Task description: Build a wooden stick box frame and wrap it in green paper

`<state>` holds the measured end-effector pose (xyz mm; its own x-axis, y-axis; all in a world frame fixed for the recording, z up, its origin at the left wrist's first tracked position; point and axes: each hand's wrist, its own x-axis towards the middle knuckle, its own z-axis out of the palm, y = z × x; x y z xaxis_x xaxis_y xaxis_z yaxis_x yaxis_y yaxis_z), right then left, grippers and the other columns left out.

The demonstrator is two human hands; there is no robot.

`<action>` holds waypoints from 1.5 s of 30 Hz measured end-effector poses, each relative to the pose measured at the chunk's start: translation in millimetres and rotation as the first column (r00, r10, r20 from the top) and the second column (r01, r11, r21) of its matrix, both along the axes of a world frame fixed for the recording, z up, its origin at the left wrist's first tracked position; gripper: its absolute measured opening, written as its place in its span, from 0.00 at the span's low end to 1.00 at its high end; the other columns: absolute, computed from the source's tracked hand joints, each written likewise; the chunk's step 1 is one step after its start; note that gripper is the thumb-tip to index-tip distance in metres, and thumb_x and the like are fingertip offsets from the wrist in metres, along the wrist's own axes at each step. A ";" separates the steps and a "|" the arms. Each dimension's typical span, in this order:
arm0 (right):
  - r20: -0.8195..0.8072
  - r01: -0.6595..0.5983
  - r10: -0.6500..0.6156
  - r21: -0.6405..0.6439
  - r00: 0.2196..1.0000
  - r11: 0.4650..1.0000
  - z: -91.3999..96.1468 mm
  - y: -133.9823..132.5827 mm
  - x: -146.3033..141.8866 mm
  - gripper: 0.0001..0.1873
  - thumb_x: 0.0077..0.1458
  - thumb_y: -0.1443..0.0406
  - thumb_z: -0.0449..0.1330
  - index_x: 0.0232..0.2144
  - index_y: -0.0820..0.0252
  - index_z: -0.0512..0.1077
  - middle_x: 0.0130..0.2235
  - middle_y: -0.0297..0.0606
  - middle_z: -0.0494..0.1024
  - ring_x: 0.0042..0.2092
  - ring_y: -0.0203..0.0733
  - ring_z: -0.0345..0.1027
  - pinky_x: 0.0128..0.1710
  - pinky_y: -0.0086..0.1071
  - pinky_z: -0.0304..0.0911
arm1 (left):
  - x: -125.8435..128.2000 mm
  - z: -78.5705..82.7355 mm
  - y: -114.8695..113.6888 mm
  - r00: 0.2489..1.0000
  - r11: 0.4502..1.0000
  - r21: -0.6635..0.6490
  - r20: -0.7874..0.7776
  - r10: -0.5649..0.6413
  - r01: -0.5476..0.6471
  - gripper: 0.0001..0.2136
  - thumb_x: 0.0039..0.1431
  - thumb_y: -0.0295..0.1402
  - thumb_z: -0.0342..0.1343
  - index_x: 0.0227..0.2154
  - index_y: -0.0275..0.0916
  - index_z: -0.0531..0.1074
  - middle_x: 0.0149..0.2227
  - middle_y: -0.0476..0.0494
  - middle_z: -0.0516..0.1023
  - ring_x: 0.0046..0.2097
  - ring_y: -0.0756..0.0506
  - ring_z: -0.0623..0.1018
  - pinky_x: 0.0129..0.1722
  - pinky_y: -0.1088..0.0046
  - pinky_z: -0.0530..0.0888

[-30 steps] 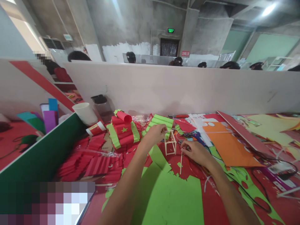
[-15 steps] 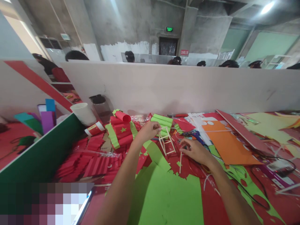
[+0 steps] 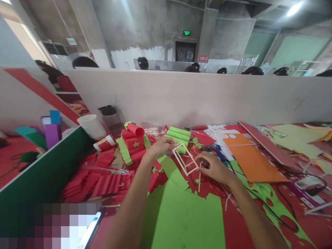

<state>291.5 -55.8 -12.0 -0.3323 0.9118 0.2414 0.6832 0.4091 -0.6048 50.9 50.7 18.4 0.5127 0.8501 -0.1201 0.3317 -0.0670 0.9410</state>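
Observation:
A small box-shaped frame of thin pale sticks [image 3: 185, 158] hangs tilted above the table. My left hand [image 3: 161, 145] pinches its upper left end. My right hand [image 3: 214, 166] grips its lower right end with curled fingers. Just below the frame, a single loose stick [image 3: 199, 180] lies on the red paper. Green rolled paper tubes [image 3: 178, 134] lie just behind my left hand.
A big green paper sheet [image 3: 184, 214] lies in front. Red folded paper strips [image 3: 101, 176] and a red-and-green roll bundle [image 3: 133, 143] are to the left, with a white cup [image 3: 92, 126] and jar [image 3: 111, 117]. An orange sheet [image 3: 249, 157], scissors [image 3: 216, 149] and cables [image 3: 293, 180] lie to the right. A partition wall [image 3: 207, 97] closes the back.
The stick frame stood upright on the table under my left hand. It has been lifted and tipped over to the right, and my right hand has left the loose stick and taken its lower end.

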 end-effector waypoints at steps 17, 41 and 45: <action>-0.371 -0.086 0.144 0.168 0.917 0.982 1.1 -7.7 7.8 0.11 0.59 0.59 0.53 0.45 0.52 0.63 0.46 0.43 0.67 0.41 0.43 0.65 0.42 0.38 0.65 | -5.2 -33.0 6.7 0.966 0.902 -0.399 0.249 -0.064 0.162 0.04 0.48 0.26 0.63 0.27 0.33 0.74 0.32 0.44 0.78 0.34 0.51 0.78 0.40 0.76 0.76; 0.414 -0.185 -0.051 0.509 0.909 0.841 22.8 -19.5 -17.5 0.32 0.56 0.59 0.59 0.60 0.50 0.55 0.65 0.41 0.50 0.66 0.53 0.38 0.62 0.53 0.45 | 3.9 -65.1 12.2 0.944 0.832 -0.479 0.295 -0.148 0.280 0.06 0.45 0.27 0.65 0.27 0.31 0.75 0.32 0.42 0.78 0.33 0.52 0.77 0.38 0.78 0.74; 0.430 -0.181 -0.062 0.501 0.901 0.846 24.0 -18.8 -18.0 0.35 0.55 0.58 0.60 0.61 0.51 0.53 0.64 0.42 0.51 0.66 0.54 0.38 0.62 0.55 0.44 | 5.2 -67.4 11.9 0.945 0.831 -0.481 0.288 -0.153 0.281 0.07 0.44 0.26 0.65 0.28 0.30 0.75 0.32 0.42 0.78 0.35 0.50 0.77 0.39 0.78 0.74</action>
